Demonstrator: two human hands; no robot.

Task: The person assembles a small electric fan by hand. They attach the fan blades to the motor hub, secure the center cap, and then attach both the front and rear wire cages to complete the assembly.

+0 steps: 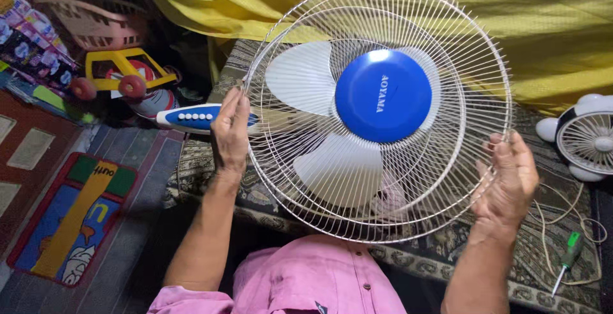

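A round white wire fan grille (447, 52) with a blue disc (383, 95) at its centre is held up in front of me. Pale translucent fan blades (301, 74) show through the wires behind it. My left hand (231, 129) grips the grille's left rim. My right hand (509, 176) holds the lower right rim with fingers curled around the wires. Both arms come out of pink sleeves (306, 282) at the bottom.
A blue and white fan base with buttons (191, 117) lies behind the left hand. A small white fan (586, 138) and a green-handled screwdriver (567, 260) with a white cord lie right on the patterned rug (191, 173). Yellow cloth (543, 26) hangs behind; toys and a pink basket (96, 23) sit left.
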